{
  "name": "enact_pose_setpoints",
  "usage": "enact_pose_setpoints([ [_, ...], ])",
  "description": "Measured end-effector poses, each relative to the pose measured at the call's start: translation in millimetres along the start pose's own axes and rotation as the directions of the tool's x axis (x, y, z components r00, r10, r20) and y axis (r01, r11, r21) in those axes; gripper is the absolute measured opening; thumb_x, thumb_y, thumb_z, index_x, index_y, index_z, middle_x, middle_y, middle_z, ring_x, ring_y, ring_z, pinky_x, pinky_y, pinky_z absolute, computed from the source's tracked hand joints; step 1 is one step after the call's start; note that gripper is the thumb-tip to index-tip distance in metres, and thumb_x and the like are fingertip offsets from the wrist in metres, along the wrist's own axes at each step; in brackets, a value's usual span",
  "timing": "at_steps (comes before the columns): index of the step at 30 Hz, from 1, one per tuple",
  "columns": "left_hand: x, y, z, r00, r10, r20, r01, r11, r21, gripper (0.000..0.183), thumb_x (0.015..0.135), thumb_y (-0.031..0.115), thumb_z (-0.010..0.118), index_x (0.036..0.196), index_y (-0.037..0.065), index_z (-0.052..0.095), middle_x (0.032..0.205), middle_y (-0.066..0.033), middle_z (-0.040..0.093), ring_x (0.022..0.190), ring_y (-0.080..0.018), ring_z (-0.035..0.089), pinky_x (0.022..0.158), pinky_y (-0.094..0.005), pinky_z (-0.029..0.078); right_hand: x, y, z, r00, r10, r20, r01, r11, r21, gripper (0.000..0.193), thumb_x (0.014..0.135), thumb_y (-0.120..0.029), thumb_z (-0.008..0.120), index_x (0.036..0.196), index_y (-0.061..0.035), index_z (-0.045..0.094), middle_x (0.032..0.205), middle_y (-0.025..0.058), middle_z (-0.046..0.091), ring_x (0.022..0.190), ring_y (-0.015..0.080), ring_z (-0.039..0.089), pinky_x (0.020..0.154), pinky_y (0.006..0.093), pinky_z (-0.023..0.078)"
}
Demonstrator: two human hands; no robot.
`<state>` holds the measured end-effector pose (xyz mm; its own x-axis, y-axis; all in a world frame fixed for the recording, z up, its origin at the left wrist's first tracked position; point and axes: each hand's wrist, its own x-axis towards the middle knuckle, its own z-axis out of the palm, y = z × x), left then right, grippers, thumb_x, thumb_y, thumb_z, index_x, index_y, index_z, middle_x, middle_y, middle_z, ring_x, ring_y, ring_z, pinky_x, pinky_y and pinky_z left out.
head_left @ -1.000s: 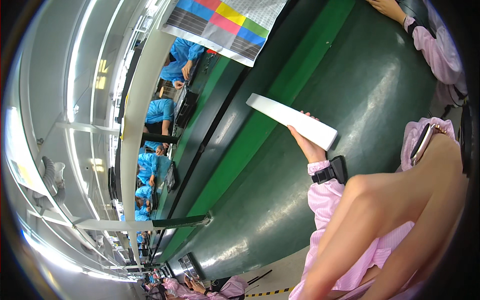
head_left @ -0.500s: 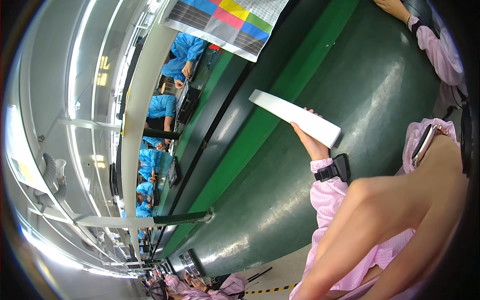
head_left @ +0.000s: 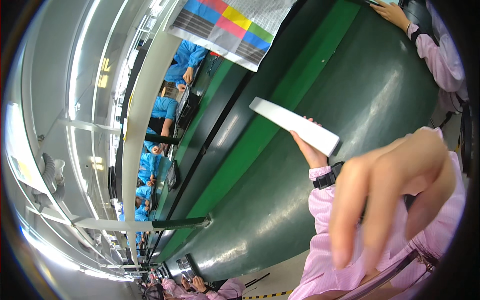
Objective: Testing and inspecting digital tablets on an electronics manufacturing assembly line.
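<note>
I see the left hand [head_left: 311,152] pinching a slim white box [head_left: 296,123] over the green worktop [head_left: 270,205] (right hand [head_left: 397,172] blurred, fingers spread).

Slim box [head_left: 296,125] is plain wht. L sleeve [head_left: 321,212] is pink w/ thin wht stripes; wrist strap [head_left: 326,180] is blk. Benchtop [head_left: 270,210] is dk grn, w/ brighter grn strip [head_left: 307,62]. Chart sheet [head_left: 232,27] has blue, red, pink, yel, grn & gry blocks, plus dk-lined panels. Co-workers' smocks [head_left: 164,106] are blue; floor tape [head_left: 270,295] is yel/blk striped.
</note>
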<state>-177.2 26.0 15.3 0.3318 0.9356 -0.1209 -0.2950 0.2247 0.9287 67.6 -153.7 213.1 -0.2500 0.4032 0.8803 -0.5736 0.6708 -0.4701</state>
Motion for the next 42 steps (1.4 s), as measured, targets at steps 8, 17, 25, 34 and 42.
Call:
enact_pose_setpoints([
  [8, 9, -32, 38, 0.996, -0.04, 0.083, 0.045, 0.997, -0.061, 0.065, 0.092, 0.059, 0.035, 0.131, 0.007, 0.036, 0.12, -0.0094, 0.048, 0.106, -0.0211, 0.052, 0.09, -0.0351, 0.045, -5, -4, 16, 0.978, 0.166, -0.125, -0.153, 0.982, 0.111, 0.056, 0.093, -0.035, 0.042, 0.12, 0.0136, 0.047, 0.12, 0.0298, 0.048, 0.115, 0.0357, 0.047, 0.098, 0.0446, 0.034],
  [17, 20, -48, 80, 0.987, -0.024, 0.156, 0.043, 0.992, -0.116, 0.066, 0.092, 0.059, 0.035, 0.132, 0.007, 0.034, 0.123, -0.0097, 0.047, 0.108, -0.0215, 0.052, 0.091, -0.0352, 0.044, -13, -3, 5, 0.972, 0.139, -0.192, -0.084, 0.959, 0.271, 0.063, 0.098, -0.043, 0.035, 0.128, 0.0117, 0.039, 0.126, 0.0304, 0.044, 0.123, 0.037, 0.04, 0.104, 0.0462, 0.028],
  [25, 47, -52, 159, 0.946, 0.073, 0.316, 0.018, 0.962, -0.274, 0.067, 0.092, 0.059, 0.035, 0.134, 0.007, 0.033, 0.125, -0.0099, 0.046, 0.11, -0.0218, 0.051, 0.092, -0.0353, 0.044, -23, 56, -45, 0.826, 0.261, -0.5, -0.252, 0.964, 0.087, 0.054, 0.099, -0.04, 0.034, 0.134, 0.0001, 0.039, 0.129, 0.0154, 0.048, 0.124, 0.0239, 0.041, 0.105, 0.0349, 0.03],
  [34, 58, -97, 149, 0.903, -0.092, 0.42, 0.248, 0.91, -0.333, 0.059, 0.092, 0.058, 0.035, 0.116, 0.006, 0.051, 0.094, -0.0056, 0.059, 0.078, -0.0173, 0.057, 0.07, -0.0308, 0.049, -186, 191, -136, 0.3, 0.475, -0.827, -0.498, 0.818, 0.288, 0.032, 0.098, -0.038, 0.042, 0.101, -0.0093, 0.056, 0.078, -0.0075, 0.049, 0.069, 0.0009, 0.044, 0.059, 0.0172, 0.039],
  [42, 57, -93, 163, 0.898, -0.138, 0.418, 0.27, 0.924, -0.273, 0.066, 0.093, 0.06, 0.027, 0.119, 0.003, 0.049, 0.103, -0.0077, 0.056, 0.094, -0.018, 0.056, 0.081, -0.0303, 0.048, -180, 185, -128, 0.173, 0.524, -0.834, -0.504, 0.775, 0.382, 0.033, 0.099, -0.036, 0.04, 0.087, -0.0111, 0.058, 0.072, -0.0082, 0.05, 0.06, 0.0013, 0.04, 0.053, 0.0177, 0.035],
])
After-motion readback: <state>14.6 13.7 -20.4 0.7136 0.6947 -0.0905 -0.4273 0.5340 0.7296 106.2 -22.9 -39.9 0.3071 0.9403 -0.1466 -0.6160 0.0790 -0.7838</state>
